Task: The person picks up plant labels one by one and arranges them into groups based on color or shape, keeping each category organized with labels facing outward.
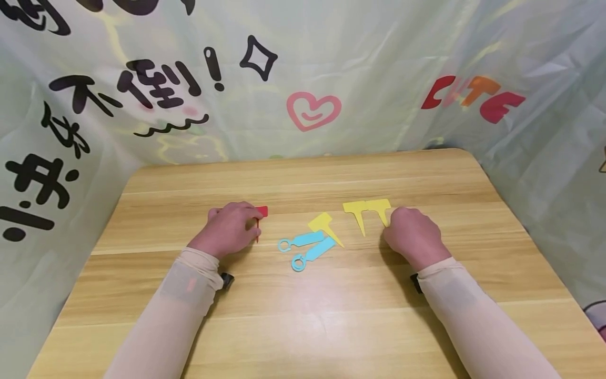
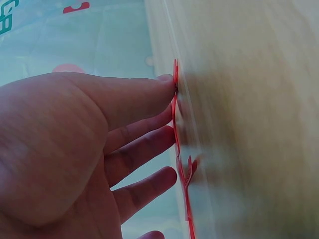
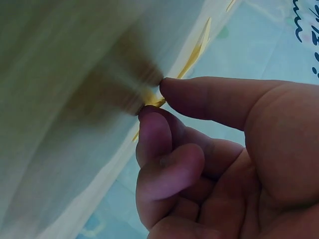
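Note:
In the head view, my left hand (image 1: 231,227) rests over red T-shaped plant labels (image 1: 262,211), partly hiding them. In the left wrist view its thumb and fairly straight fingers touch the red labels (image 2: 175,119) along the tabletop. My right hand (image 1: 413,234) is at the right of the yellow T-shaped plant labels (image 1: 355,208), two of which lie side by side. Thumb and curled index finger pinch a bit of yellow label (image 3: 155,101) low at the table; how much the hand covers cannot be seen. A third yellow label (image 1: 320,222) lies between the hands.
Two blue labels with ring ends (image 1: 307,239) lie mid-table, their tips by the third yellow label. The wooden table (image 1: 303,326) runs back to a printed cloth (image 1: 369,63), which also hangs at both sides.

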The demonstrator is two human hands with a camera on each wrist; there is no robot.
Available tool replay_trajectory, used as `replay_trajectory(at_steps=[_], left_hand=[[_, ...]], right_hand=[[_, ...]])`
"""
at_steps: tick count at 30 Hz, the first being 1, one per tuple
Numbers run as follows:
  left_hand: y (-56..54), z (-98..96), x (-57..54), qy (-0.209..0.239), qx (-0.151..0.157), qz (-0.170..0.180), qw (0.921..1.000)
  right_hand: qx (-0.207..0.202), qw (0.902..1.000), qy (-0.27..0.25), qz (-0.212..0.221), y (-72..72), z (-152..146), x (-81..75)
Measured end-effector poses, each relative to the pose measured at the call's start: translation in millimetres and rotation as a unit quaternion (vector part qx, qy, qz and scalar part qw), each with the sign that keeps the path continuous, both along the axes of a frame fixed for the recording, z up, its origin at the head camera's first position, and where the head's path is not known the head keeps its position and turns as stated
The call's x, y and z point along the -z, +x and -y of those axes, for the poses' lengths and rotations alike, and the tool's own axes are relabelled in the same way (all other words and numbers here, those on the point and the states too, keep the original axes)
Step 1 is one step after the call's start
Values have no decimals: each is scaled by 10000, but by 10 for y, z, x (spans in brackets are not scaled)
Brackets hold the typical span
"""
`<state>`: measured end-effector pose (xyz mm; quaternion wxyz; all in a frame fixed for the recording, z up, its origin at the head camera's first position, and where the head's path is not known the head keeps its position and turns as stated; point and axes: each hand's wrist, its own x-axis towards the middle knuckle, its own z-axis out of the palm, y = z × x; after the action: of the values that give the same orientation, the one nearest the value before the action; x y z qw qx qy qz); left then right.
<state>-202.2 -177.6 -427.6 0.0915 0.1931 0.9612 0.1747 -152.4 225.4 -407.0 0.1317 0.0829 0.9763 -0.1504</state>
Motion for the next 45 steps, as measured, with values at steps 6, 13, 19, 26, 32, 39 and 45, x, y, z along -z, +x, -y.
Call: replay_trajectory(at_steps=[6, 13, 19, 26, 32, 39, 45], left_hand=[[-5, 26, 10, 0, -25, 9, 10000], [-15, 23, 11, 61, 19, -28, 10000], [-13, 13, 17, 83, -38, -4, 10000], [-6, 20, 16, 94, -32, -22, 9999], [-12, 24, 7, 132, 2, -42, 9999], [-10, 21, 2, 100, 54, -44, 9999], [-19, 27, 33, 106, 53, -98, 9999]], right_hand=[[-73, 10000, -47, -48, -8, 17, 5], [-50, 10000, -65, 11, 0, 5, -47], [-166, 9997, -6, -200, -7, 42, -146], [-672, 9972, -186, -278, 2, 310, -184], [-1295, 9904, -383, -304, 44, 595, -127], [-1762, 9831, -184, -472, 74, 809, -42], [-1837, 9817, -2, -502, 58, 885, -13]])
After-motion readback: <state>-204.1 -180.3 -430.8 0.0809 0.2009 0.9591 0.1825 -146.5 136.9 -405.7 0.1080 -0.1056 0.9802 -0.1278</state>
